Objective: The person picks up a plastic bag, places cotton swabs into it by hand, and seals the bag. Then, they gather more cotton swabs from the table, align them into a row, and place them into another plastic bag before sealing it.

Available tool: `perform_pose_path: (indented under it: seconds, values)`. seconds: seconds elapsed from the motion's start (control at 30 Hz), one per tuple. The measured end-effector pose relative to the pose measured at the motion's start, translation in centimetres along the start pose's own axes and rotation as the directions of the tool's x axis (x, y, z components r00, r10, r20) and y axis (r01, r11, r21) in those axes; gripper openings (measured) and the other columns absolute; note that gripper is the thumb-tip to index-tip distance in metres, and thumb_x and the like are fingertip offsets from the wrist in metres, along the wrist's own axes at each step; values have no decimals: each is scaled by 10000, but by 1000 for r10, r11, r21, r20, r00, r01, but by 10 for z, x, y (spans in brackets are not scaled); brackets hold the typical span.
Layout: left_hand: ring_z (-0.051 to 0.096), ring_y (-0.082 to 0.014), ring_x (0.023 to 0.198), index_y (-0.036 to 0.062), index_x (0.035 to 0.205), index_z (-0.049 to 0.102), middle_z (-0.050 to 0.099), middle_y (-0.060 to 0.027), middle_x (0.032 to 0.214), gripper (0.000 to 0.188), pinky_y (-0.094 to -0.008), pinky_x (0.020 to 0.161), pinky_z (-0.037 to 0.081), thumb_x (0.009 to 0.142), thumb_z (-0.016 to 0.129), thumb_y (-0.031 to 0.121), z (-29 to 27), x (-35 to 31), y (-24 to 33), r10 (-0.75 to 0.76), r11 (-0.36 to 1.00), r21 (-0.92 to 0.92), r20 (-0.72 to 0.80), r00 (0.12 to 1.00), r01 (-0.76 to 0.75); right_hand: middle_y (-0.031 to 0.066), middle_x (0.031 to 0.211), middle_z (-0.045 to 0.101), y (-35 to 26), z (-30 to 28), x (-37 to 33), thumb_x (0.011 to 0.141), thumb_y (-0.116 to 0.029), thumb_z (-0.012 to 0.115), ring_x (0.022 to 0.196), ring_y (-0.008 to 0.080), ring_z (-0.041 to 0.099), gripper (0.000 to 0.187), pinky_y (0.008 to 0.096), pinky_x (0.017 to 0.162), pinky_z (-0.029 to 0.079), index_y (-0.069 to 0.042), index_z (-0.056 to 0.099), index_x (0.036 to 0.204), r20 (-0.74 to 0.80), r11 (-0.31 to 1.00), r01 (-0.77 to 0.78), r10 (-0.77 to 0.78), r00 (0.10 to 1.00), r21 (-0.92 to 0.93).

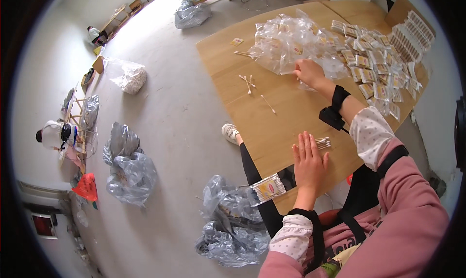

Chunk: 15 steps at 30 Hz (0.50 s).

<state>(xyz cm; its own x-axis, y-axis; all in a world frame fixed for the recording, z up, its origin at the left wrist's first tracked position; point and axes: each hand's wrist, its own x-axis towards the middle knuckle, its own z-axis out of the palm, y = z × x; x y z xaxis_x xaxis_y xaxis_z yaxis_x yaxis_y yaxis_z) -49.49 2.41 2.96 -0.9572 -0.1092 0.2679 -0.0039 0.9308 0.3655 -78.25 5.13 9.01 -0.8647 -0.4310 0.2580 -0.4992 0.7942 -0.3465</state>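
Observation:
My left hand (309,164) lies flat on the wooden table, fingers stretched out, over a small bundle of cotton swabs (323,143) whose tips stick out on its right. Farther off, my right hand (309,73) is closed at the near edge of a heap of clear plastic bags (286,40); its fingers seem to pinch a bag, though the fingertips are partly hidden. A clear packet of cotton swabs (268,188) with a yellow and white label is at the table's near left edge, beside my left wrist. Between my hands and the left edge lie a single swab (268,104) and a few crossed swabs (248,84).
Many filled swab packets (367,69) cover the table's right side, with an open carton (412,35) of packets behind. A small label card (237,41) lies far left. Grey plastic bags (230,224) stand on the floor to the left. Another person (57,134) works at far left.

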Motion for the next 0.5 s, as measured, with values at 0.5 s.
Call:
perform_pose_path:
  seconds: [0.5]
  values:
    - [293, -318, 1506, -38, 1470, 426, 371, -191, 1583, 710, -471, 1232, 221, 978, 542, 460, 4, 1, -3, -41, 996, -86, -24, 999, 39, 213, 714, 695, -17, 6, 17, 719, -187, 704, 717, 337, 730, 243, 405, 647, 554, 47, 664, 772, 106, 956, -283, 274, 956, 82]
